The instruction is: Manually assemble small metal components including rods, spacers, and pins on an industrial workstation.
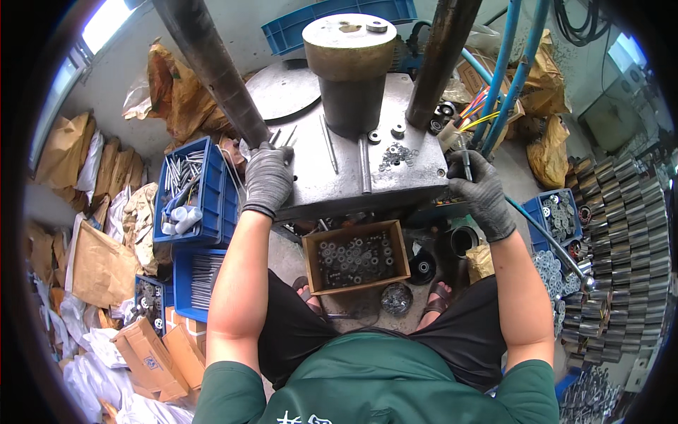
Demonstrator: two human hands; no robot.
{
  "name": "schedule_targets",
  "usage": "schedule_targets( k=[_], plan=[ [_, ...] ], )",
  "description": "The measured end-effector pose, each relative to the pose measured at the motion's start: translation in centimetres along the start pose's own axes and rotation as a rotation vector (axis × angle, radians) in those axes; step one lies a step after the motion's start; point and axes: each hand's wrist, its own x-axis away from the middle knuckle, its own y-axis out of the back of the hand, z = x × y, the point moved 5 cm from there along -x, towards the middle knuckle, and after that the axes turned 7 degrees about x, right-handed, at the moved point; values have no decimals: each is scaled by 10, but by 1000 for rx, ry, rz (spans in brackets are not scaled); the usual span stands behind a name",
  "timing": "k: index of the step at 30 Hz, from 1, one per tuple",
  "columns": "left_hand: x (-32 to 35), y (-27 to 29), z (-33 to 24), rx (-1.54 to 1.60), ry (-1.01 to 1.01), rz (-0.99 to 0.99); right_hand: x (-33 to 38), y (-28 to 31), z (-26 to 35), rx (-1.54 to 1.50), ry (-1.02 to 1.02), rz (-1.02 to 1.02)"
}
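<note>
Grey steel press table (395, 180) amid cluttered workshop, blue bins (194, 187) alongside.

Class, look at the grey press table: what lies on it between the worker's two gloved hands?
In the head view, between left hand and right hand: loose metal rods, a washer pile, the dark cylinder.

In the middle of the frame, the left hand (268, 177), gloved in grey, is resting on the left edge of the steel press table (395, 180), its fingers lying beside thin rods (282, 136). At right of centre, the gloved right hand (484, 191) is gripping a thin dark pin (467, 165) at the table's right corner. Loose washers (397, 155) are lying on the plate between the hands. Below the table, a cardboard box (357, 256) of washers is sitting between the person's knees. A blue crate (192, 189) of rods is standing at left.
</note>
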Motion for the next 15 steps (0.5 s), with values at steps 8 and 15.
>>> schedule_targets(
  k=[8,15],
  plan=[
    [-4,4,-10,-15,-20,-192,-30,-17,-25,381,260,-36],
    [4,-19,-61,277,-245,67,-54,-37,-42,654,295,-49]
  ],
)
